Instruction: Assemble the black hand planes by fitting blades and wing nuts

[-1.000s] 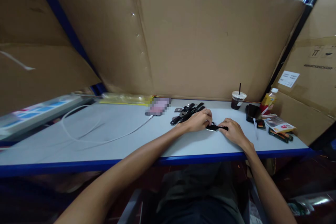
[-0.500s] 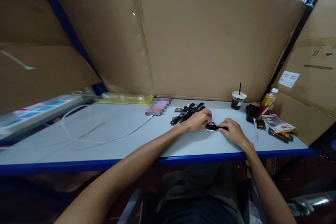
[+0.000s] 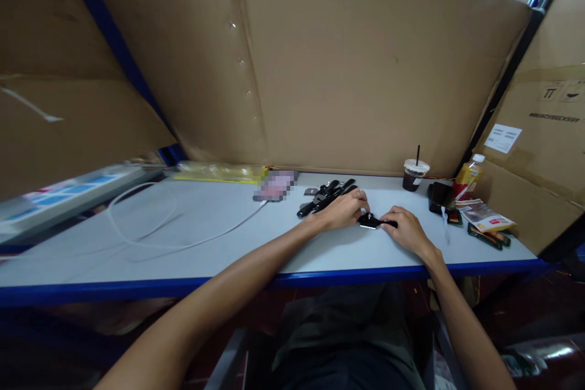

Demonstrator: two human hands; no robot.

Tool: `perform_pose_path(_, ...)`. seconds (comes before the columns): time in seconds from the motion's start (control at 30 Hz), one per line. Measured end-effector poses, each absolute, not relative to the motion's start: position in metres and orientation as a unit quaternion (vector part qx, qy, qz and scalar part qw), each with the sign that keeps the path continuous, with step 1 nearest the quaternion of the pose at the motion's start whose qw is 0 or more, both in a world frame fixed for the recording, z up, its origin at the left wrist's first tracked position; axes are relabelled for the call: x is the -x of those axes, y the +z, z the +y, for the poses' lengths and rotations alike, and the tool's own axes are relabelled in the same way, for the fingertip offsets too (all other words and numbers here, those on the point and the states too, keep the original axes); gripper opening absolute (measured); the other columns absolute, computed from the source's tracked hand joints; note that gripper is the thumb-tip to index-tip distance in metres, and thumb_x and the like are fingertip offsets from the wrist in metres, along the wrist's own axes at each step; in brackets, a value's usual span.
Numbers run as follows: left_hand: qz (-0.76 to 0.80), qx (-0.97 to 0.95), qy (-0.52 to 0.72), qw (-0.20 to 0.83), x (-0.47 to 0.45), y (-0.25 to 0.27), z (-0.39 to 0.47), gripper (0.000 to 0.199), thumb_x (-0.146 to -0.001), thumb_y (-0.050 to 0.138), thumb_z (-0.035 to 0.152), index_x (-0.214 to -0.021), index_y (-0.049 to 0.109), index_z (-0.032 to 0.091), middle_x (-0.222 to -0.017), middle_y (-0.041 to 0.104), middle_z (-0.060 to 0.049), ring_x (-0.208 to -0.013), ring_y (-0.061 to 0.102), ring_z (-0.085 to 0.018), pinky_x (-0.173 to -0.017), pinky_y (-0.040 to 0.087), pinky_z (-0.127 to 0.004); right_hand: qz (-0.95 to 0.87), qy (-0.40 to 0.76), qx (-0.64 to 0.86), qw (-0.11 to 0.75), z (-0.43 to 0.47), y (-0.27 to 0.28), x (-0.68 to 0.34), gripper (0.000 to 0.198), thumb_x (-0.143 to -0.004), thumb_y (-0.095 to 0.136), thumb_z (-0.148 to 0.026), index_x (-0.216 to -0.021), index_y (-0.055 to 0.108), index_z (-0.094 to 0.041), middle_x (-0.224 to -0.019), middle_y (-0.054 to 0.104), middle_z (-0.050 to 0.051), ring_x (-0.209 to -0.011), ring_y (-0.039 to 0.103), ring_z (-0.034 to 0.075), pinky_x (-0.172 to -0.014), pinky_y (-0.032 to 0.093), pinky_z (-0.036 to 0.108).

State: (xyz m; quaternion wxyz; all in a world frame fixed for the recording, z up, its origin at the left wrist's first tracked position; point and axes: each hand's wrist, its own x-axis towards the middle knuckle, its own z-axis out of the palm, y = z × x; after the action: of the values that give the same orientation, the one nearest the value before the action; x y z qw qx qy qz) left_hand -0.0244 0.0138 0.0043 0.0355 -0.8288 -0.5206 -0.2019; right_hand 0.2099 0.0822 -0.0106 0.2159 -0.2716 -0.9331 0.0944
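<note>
A black scraper with a bright metal blade edge lies low over the table, its blade end pointing left. My right hand is closed round its slim handle. At the scraper's head, my left hand has its fingers pinched together; whatever small part lies between the fingertips is too small to make out. Just behind and left of that hand is a pile of similar black-handled scrapers, partly covered by the hand, with flat grey metal pieces beside it.
A phone on a white cable lies left of the pile, near a yellow-edged plastic packet. To the right are an iced drink cup, a bottle, a black case and a sachet. Cardboard walls the back.
The fingertips of my left hand have shifted slightly at the scraper's head. My right hand and the scraper look the same.
</note>
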Motion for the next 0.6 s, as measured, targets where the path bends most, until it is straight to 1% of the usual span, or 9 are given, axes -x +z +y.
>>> perform_pose_path(0.07, -0.518, 0.83, -0.203, 0.034, 0.025, 0.004, 0.014, 0.039, -0.084, 0.048, 0.001, -0.104, 0.075, 0.021, -0.112, 0.064, -0.009, -0.109, 0.06, -0.022, -0.091, 0.049, -0.032, -0.934, 0.094, 0.269, 0.216, 0.082, -0.011, -0.21, 0.018, -0.092, 0.067, -0.019, -0.105, 0.077, -0.026, -0.1, 0.069, 0.004, -0.099, 0.062, 0.02, -0.088, 0.045, 0.031)
perform_pose_path(0.13, -0.518, 0.832, -0.197, 0.034, 0.026, 0.006, 0.013, 0.038, -0.086, 0.047, 0.002, -0.106, 0.074, 0.021, -0.113, 0.065, -0.009, -0.108, 0.061, -0.022, -0.089, 0.048, -0.031, -0.934, 0.096, 0.269, 0.216, 0.082, -0.01, -0.21, 0.018, -0.091, 0.067, -0.019, -0.104, 0.078, -0.026, -0.099, 0.069, 0.004, -0.099, 0.063, 0.02, -0.087, 0.045, 0.031)
perform_pose_path(0.2, -0.524, 0.834, -0.168, 0.031, 0.027, 0.01, 0.01, 0.03, -0.091, 0.048, 0.009, -0.103, 0.074, 0.019, -0.106, 0.067, -0.009, -0.099, 0.064, -0.022, -0.083, 0.047, -0.031, -0.933, 0.097, 0.273, 0.215, 0.082, -0.01, -0.21, 0.019, -0.091, 0.067, -0.018, -0.104, 0.078, -0.026, -0.099, 0.069, 0.004, -0.099, 0.063, 0.02, -0.087, 0.045, 0.031)
perform_pose_path(0.27, -0.53, 0.839, -0.122, 0.024, 0.028, 0.016, 0.006, 0.023, -0.096, 0.051, 0.021, -0.099, 0.073, 0.018, -0.098, 0.068, -0.008, -0.089, 0.064, -0.02, -0.076, 0.045, -0.03, -0.932, 0.097, 0.278, 0.213, 0.081, -0.01, -0.209, 0.02, -0.091, 0.066, -0.018, -0.105, 0.078, -0.026, -0.1, 0.069, 0.004, -0.1, 0.062, 0.02, -0.088, 0.045, 0.031)
perform_pose_path(0.37, -0.536, 0.841, -0.076, 0.016, 0.028, 0.023, 0.0, 0.02, -0.096, 0.057, 0.031, -0.096, 0.073, 0.018, -0.096, 0.069, -0.007, -0.081, 0.063, -0.019, -0.073, 0.042, -0.028, -0.931, 0.096, 0.282, 0.211, 0.08, -0.01, -0.209, 0.022, -0.092, 0.066, -0.018, -0.11, 0.077, -0.026, -0.102, 0.068, 0.004, -0.102, 0.062, 0.021, -0.089, 0.045, 0.032)
perform_pose_path(0.6, -0.541, 0.838, -0.063, 0.021, 0.025, 0.025, -0.002, 0.018, -0.095, 0.06, 0.03, -0.091, 0.072, 0.018, -0.093, 0.071, -0.008, -0.077, 0.062, -0.018, -0.072, 0.04, -0.029, -0.931, 0.095, 0.282, 0.212, 0.078, -0.009, -0.209, 0.023, -0.093, 0.067, -0.018, -0.11, 0.077, -0.028, -0.102, 0.068, 0.005, -0.102, 0.061, 0.021, -0.09, 0.044, 0.032)
